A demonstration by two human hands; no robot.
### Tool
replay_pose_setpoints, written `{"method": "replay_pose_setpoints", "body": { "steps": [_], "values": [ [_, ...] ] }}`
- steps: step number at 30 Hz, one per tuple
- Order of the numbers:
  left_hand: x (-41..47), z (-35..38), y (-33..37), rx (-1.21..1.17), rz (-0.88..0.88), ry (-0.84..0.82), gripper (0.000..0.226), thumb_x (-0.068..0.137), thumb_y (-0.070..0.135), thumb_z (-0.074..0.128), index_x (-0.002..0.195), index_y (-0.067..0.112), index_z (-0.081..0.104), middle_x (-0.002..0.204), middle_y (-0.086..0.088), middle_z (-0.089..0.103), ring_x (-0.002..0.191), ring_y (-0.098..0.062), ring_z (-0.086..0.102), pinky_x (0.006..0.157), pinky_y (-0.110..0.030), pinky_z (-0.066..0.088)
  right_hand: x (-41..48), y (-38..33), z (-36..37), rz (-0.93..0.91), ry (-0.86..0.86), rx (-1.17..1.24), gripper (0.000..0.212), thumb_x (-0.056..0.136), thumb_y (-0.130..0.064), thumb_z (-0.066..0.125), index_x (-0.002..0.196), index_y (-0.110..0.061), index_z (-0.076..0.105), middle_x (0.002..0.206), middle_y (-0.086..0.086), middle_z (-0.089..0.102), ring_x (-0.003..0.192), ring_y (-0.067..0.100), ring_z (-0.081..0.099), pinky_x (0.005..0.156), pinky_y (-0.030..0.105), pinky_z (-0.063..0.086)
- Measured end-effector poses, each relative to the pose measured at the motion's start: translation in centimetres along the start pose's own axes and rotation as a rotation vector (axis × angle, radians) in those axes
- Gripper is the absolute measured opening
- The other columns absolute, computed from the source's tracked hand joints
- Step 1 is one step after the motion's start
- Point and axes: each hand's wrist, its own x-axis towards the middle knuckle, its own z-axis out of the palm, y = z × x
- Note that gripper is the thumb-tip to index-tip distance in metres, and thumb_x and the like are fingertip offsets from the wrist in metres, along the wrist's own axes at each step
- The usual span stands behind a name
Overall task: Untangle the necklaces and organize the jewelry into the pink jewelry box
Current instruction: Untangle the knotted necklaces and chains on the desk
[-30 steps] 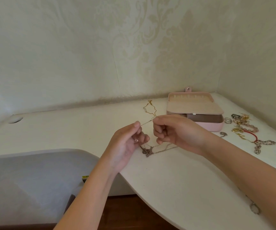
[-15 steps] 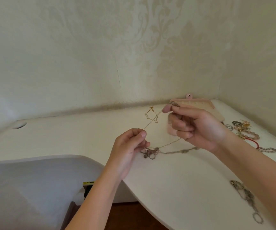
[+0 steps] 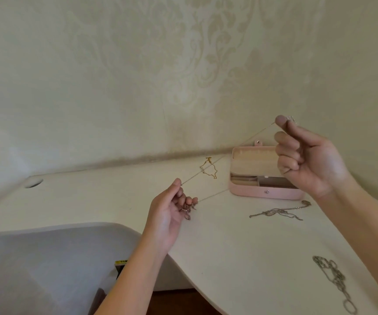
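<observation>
Thin chain (image 3: 247, 141) (taut) between low left hand (image 3: 167, 214), high right hand (image 3: 306, 160)

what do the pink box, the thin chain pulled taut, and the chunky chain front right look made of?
pink jewelry box: matte pink shell, probably faux leather or plastic, shiny metal snap; beige lining looks like fabric.
thin chain: fine pale metal, silver or light gold, too thin to tell.
chunky chain: dull grey metal, large open links; steel or plated alloy, unclear.
</observation>
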Motion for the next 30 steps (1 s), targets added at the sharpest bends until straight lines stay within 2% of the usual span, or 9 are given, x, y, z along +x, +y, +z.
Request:
{"method": "replay_pose_setpoints", "body": {
  "steps": [3, 5, 8, 12, 16, 20, 26, 28, 30],
  "values": [
    [0.9, -0.5, 0.1, 0.046, 0.008, 0.018, 0.023, 0.091, 0.019, 0.058, 0.071, 0.008, 0.053, 0.059, -0.003, 0.046, 0.055, -0.015, 0.054, 0.08, -0.039, 0.053, 0.1, -0.1, -0.2, 0.02, 0.011, -0.057, 0.029, 0.086, -0.025, 0.046, 0.076, -0.021, 0.072, 0.049, -0.009, 0.037, 0.045, 0.007, 0.007, 0.032, 0.014, 0.012],
    [1.7, -1.2, 0.4, 0.078, 0.009, 0.021, 0.023, 0.094, 0.018, 0.055, 0.074, 0.008, 0.053, 0.064, -0.003, 0.048, 0.054, -0.014, 0.055, 0.063, -0.032, 0.054, 0.3, 0.0, -0.3, 0.066, 0.036, -0.153, 0.028, 0.084, -0.029, 0.049, 0.073, -0.02, 0.073, 0.049, -0.007, 0.037, 0.045, 0.006, 0.007, 0.029, 0.013, 0.014],
    [2.9, -2.3, 1.2, 0.247, 0.031, 0.068, 0.025, 0.099, 0.019, 0.049, 0.076, 0.011, 0.05, 0.064, -0.002, 0.044, 0.042, -0.008, 0.038, 0.037, -0.017, 0.03, 0.4, 0.4, -0.5, 0.14, 0.019, -0.236, 0.023, 0.074, -0.038, 0.062, 0.065, -0.017, 0.066, 0.051, -0.005, 0.039, 0.036, 0.002, 0.016, 0.026, 0.012, 0.019],
    [4.1, -3.8, 2.0, 0.556, 0.07, 0.032, 0.024, 0.098, 0.023, 0.053, 0.077, 0.01, 0.052, 0.055, 0.002, 0.036, 0.045, -0.009, 0.023, 0.043, -0.019, 0.019, 0.2, 1.0, -0.5, 0.226, -0.033, -0.318, 0.017, 0.067, -0.027, 0.066, 0.061, -0.012, 0.065, 0.061, 0.003, 0.049, 0.042, 0.009, 0.038, 0.036, 0.017, 0.04],
    [5.3, -4.6, 2.3, 0.894, 0.135, -0.002, 0.025, 0.088, 0.028, 0.068, 0.072, 0.008, 0.067, 0.046, 0.011, 0.034, 0.046, -0.009, 0.028, 0.059, -0.027, 0.032, -0.1, 1.2, -0.3, 0.389, -0.06, -0.463, 0.024, 0.076, -0.017, 0.056, 0.093, -0.005, 0.068, 0.051, 0.005, 0.048, 0.031, 0.003, 0.03, 0.028, 0.013, 0.027],
    [5.6, -4.5, 1.9, 1.151, 0.166, -0.078, 0.024, 0.081, 0.044, 0.072, 0.075, 0.02, 0.073, 0.044, 0.012, 0.04, 0.044, -0.004, 0.033, 0.05, -0.022, 0.026, 0.1, 0.8, -0.7, 0.348, -0.062, -0.303, 0.014, 0.063, -0.019, 0.068, 0.075, -0.011, 0.067, 0.064, 0.006, 0.06, 0.031, 0.002, 0.033, 0.027, 0.012, 0.028],
    [5.1, -4.3, 2.1, 1.184, 0.15, -0.114, 0.039, 0.079, 0.053, 0.067, 0.063, 0.017, 0.071, 0.044, 0.01, 0.047, 0.047, -0.009, 0.035, 0.053, -0.025, 0.028, 0.9, -0.2, -1.9, 0.119, 0.192, -0.212, 0.036, 0.084, -0.027, 0.054, 0.049, -0.018, 0.054, 0.074, 0.0, 0.063, 0.045, 0.006, 0.036, 0.037, 0.013, 0.027],
    [4.9, -4.2, 2.3, 1.17, 0.145, -0.124, 0.042, 0.083, 0.048, 0.066, 0.052, 0.019, 0.066, 0.041, 0.012, 0.045, 0.044, -0.007, 0.03, 0.05, -0.024, 0.025, 0.9, -0.6, -2.2, 0.088, 0.219, -0.158, 0.038, 0.089, -0.024, 0.049, 0.051, -0.018, 0.054, 0.068, -0.003, 0.059, 0.041, 0.006, 0.031, 0.038, 0.015, 0.022],
    [4.6, -3.9, 2.4, 1.139, 0.128, -0.139, 0.038, 0.085, 0.043, 0.065, 0.054, 0.021, 0.069, 0.048, 0.014, 0.06, 0.042, -0.003, 0.039, 0.049, -0.019, 0.03, 0.9, -1.1, -2.3, 0.074, 0.207, -0.116, 0.029, 0.086, -0.023, 0.049, 0.062, -0.016, 0.064, 0.061, -0.005, 0.053, 0.033, 0.004, 0.024, 0.035, 0.016, 0.014]
  ]
}}
